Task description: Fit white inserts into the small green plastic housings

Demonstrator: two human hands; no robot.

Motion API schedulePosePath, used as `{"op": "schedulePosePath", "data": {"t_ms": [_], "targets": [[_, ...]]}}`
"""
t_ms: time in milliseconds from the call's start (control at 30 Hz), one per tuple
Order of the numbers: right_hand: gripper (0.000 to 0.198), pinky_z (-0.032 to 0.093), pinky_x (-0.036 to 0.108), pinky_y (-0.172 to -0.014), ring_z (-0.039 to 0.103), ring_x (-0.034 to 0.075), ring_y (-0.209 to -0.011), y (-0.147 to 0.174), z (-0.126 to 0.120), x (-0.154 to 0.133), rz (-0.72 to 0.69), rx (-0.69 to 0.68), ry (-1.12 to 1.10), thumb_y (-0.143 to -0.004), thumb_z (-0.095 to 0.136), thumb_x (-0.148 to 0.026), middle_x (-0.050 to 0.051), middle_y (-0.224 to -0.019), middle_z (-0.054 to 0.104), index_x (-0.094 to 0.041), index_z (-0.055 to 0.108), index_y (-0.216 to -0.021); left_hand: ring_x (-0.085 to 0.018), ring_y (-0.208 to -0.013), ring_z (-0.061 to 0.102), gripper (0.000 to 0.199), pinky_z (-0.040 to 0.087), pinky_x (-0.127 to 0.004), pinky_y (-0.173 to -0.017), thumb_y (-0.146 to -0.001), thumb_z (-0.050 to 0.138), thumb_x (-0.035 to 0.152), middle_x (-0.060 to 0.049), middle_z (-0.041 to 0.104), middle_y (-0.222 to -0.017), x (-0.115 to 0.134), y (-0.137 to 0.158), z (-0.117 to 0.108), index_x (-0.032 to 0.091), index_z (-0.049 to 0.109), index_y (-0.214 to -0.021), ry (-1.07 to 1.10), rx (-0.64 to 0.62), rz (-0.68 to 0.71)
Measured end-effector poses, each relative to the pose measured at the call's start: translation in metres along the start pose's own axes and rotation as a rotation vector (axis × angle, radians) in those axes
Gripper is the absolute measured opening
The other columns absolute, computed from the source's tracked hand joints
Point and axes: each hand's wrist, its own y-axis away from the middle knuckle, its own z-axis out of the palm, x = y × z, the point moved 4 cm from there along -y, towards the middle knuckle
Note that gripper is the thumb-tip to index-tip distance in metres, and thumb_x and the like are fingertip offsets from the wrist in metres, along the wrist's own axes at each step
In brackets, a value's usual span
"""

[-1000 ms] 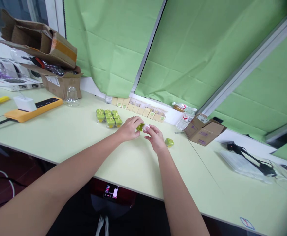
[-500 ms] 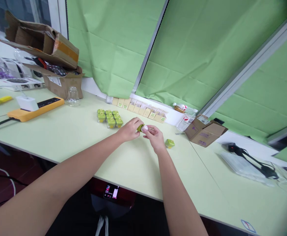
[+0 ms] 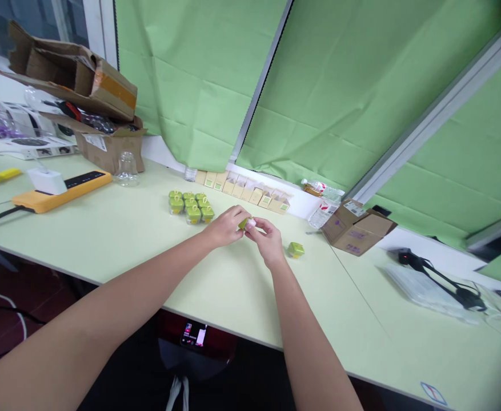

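Note:
Above the middle of the table, my left hand [image 3: 227, 225] is closed round a small green lid [image 3: 244, 223]. My right hand [image 3: 269, 241] pinches a small whitish piece [image 3: 251, 222], which meets the green lid; the fingers hide where the two join. To the left of my hands stands a cluster of small clear tubs with green lids [image 3: 193, 213], each with a pale loop on top. One single green-lidded tub [image 3: 296, 249] sits just right of my right hand.
Small cardboard boxes [image 3: 256, 196] line the back edge. A larger carton [image 3: 359, 227] and a plastic bottle [image 3: 323, 189] stand back right. On the left are an orange power strip [image 3: 87, 184], a clear jar [image 3: 127, 169] and stacked cartons [image 3: 108, 145].
My right hand has moved slightly left, bringing the whitish piece closer against the green lid. The left hand has barely moved, and the tubs stay where they were.

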Motion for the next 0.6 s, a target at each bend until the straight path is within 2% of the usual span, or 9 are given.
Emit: {"op": "schedulePosePath", "data": {"t_ms": [167,267,333,400,467,500,600], "targets": [[0.041,0.061,0.041,-0.088,0.07,0.017,-0.086,0.003,0.006,-0.004,0.015,0.055,-0.103,-0.065,0.084,-0.04,0.002,-0.1,0.065,-0.02,0.068,-0.098,-0.023,-0.111,0.056,0.044,0.047,-0.038,-0.099,-0.077,0.056,0.008,-0.009,0.06,-0.113,0.003,-0.002,-0.004,0.019,0.058,-0.12,0.066,0.012,-0.034],[0.04,0.061,0.041,-0.089,0.071,0.018,-0.086,0.002,0.006,-0.005,0.048,0.106,-0.15,-0.065,0.084,-0.039,0.001,-0.097,0.065,-0.02,0.068,-0.096,-0.024,-0.121,0.052,0.055,0.043,-0.042,-0.106,-0.076,0.06,0.01,-0.009,0.058,-0.126,0.0,-0.003,-0.005,0.022,0.054,-0.129,0.169,0.045,-0.115],[0.04,0.061,0.042,-0.09,0.072,0.018,-0.085,0.001,0.005,-0.005,0.07,0.114,-0.188,-0.066,0.084,-0.039,0.002,-0.097,0.067,-0.02,0.067,-0.097,-0.025,-0.124,0.051,0.067,0.044,-0.044,-0.105,-0.073,0.066,0.013,-0.011,0.051,-0.137,-0.007,-0.002,-0.002,0.023,0.048,-0.136,0.334,0.077,-0.25],[0.041,0.06,0.042,-0.092,0.073,0.018,-0.083,0.001,0.005,-0.005,0.085,0.107,-0.212,-0.066,0.084,-0.039,0.003,-0.098,0.068,-0.02,0.066,-0.097,-0.025,-0.118,0.056,0.07,0.05,-0.044,-0.097,-0.073,0.069,0.018,-0.013,0.047,-0.141,-0.019,0.0,0.004,0.024,0.045,-0.138,0.591,0.096,-0.48],[0.041,0.06,0.041,-0.092,0.073,0.018,-0.083,0.001,0.005,-0.005,0.09,0.091,-0.205,-0.067,0.084,-0.039,0.003,-0.098,0.068,-0.02,0.065,-0.097,-0.023,-0.108,0.061,0.057,0.053,-0.043,-0.092,-0.078,0.069,0.029,-0.014,0.054,-0.132,-0.027,0.003,0.014,0.02,0.052,-0.131,0.884,0.081,-0.696],[0.041,0.06,0.041,-0.091,0.072,0.018,-0.084,0.001,0.006,-0.005,0.087,0.083,-0.187,-0.068,0.083,-0.04,0.003,-0.097,0.067,-0.02,0.064,-0.097,-0.022,-0.104,0.063,0.048,0.053,-0.043,-0.093,-0.081,0.068,0.034,-0.013,0.059,-0.123,-0.028,0.004,0.017,0.017,0.058,-0.124,1.012,0.062,-0.747],[0.044,0.062,0.04,-0.083,0.071,0.018,-0.082,0.003,0.008,-0.008,0.035,0.08,-0.084,-0.071,0.079,-0.044,0.002,-0.096,0.065,-0.022,0.06,-0.104,-0.02,-0.096,0.065,0.038,0.051,-0.042,-0.097,-0.081,0.07,0.043,-0.01,0.068,-0.102,-0.025,0.003,0.022,0.011,0.069,-0.1,1.229,0.029,-0.745]]}}
